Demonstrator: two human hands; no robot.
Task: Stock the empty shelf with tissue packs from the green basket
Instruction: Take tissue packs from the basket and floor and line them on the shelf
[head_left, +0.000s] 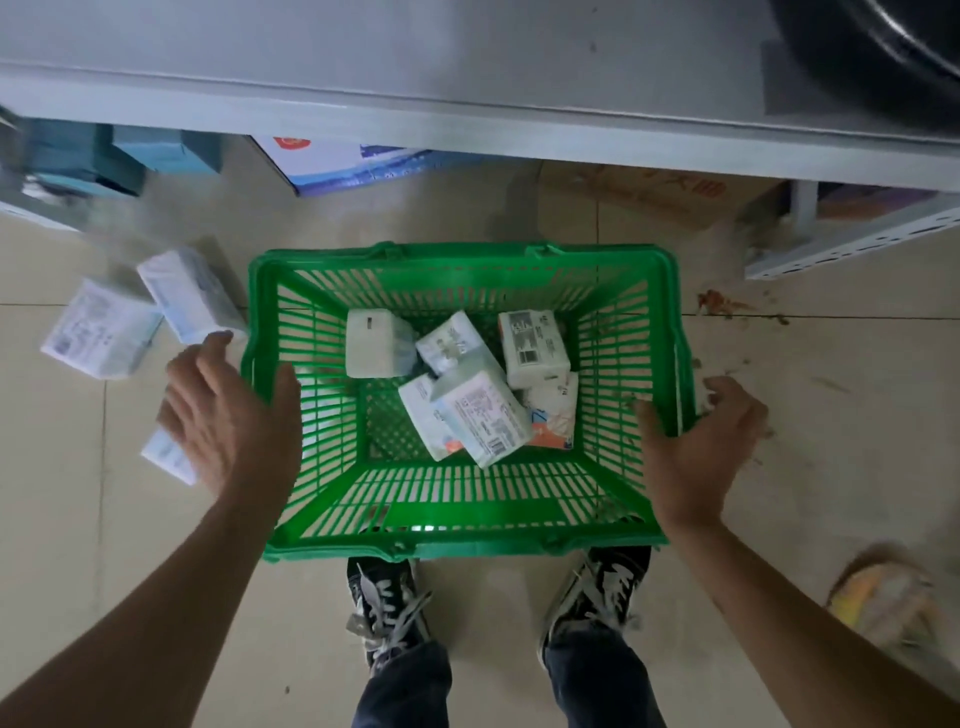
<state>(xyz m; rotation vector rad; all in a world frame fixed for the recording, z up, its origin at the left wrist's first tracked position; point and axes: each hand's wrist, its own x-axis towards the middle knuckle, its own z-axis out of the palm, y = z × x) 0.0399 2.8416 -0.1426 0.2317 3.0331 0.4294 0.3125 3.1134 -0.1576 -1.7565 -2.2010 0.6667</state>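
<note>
The green basket (467, 535) sits on the tiled floor (519, 649) in the middle of the frame, right in front of your sneakers (389, 608), and there's a loose pile of tissue packs (483, 415) in the bottom of it — about six, tumbled on top of each other at odd angles.

Your left hand (228, 415) is at the basket's left rim, thumb hooked over the inside of the wall and the fingers (208, 358) spread open on the outside, not clamped on anything. Your right hand (701, 441) mirrors it at the right rim — thumb inside, fingers curled loosely around the outside edge, and it's too blurry to say whether they're actually gripping the plastic.

More packs lie on the floor at the left of the frame: two side by side (150, 317) just beyond your left hand, and another one (166, 457) partly hidden under that hand.

Across the top of the frame runs the grey shelf (467, 98), with boxes (353, 166) tucked on the floor beneath it. Lower right there's a yellowish blurred thing (878, 597) I can't make out.
</note>
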